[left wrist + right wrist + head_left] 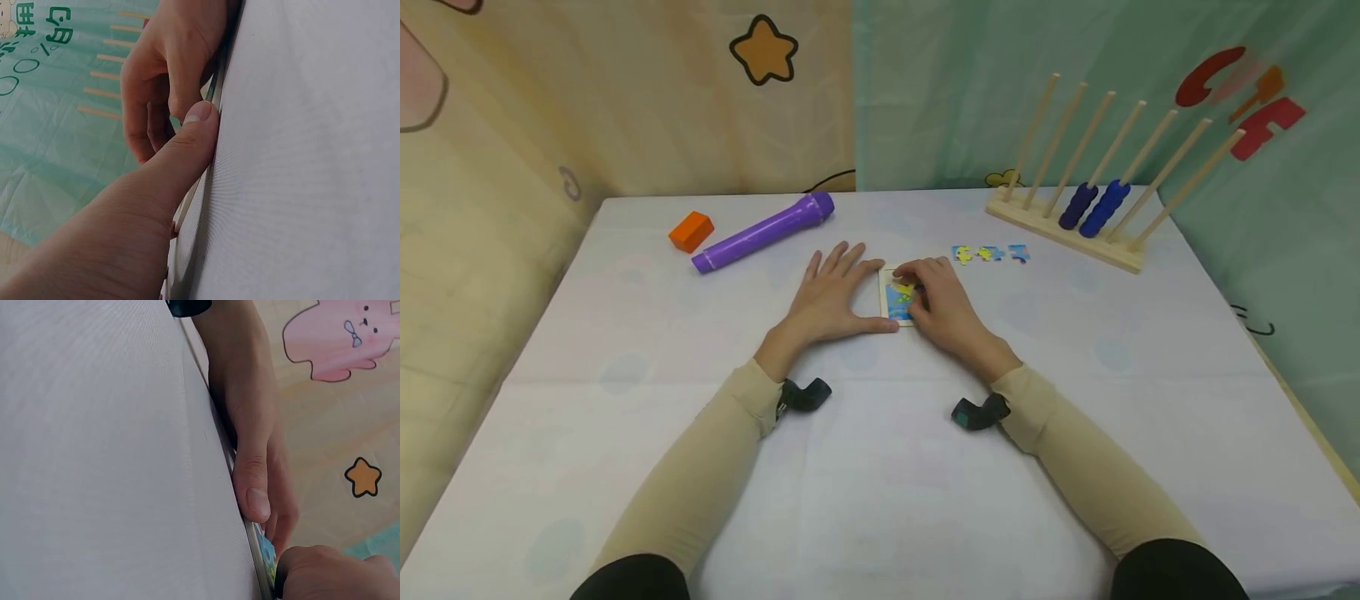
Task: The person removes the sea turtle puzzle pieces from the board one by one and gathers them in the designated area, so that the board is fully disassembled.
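A small framed picture puzzle (896, 302) with a blue and yellow picture lies on the table between the hands. My left hand (832, 298) is spread out along its left side, with index fingertip at the upper corner and thumb at the lower edge. Over the puzzle's right part, my right hand (946, 307) has its fingers bent down and its thumb low; I cannot tell whether it pinches a piece, because the fingers hide that spot. Several loose jigsaw pieces (990, 253), blue and yellow, lie in a row beyond the right hand.
A purple toy microphone (763, 232) and an orange block (691, 232) lie at the back left. At the back right stands a wooden rack (1063, 229) of upright pegs, two carrying blue beads (1105, 209). Printed curtains hang behind the white-covered table (865, 492).
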`<state>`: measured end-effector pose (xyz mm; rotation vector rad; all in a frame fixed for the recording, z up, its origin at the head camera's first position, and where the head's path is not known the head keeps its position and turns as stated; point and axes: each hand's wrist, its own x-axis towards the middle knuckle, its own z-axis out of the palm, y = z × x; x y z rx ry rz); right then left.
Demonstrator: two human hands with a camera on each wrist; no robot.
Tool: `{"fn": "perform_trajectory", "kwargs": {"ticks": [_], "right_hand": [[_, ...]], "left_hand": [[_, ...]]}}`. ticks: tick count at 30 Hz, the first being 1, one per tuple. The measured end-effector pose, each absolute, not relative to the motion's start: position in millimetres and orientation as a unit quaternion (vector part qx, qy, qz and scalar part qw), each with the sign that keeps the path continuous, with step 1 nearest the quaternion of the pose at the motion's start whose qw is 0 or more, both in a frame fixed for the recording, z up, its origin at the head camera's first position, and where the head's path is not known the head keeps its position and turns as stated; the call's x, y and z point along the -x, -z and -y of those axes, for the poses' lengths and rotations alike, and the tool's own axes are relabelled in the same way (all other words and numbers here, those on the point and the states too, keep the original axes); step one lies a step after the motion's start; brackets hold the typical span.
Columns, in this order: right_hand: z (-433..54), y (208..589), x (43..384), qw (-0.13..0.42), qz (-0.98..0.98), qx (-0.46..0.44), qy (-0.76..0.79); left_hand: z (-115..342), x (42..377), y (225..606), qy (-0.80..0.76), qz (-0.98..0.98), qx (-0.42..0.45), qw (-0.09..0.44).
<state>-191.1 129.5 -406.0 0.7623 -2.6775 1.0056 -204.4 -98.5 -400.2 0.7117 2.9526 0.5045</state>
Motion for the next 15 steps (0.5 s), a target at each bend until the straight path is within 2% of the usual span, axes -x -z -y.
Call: {"fn": "perform_trajectory", "kwargs": {"ticks": [15], "right_hand": [[-134.4, 409.5, 190.1, 0.105, 0.867, -0.265, -0.409]], "left_hand": [[95.8, 203.7, 399.2, -0.165, -0.959, -0.226, 0.037]]}}
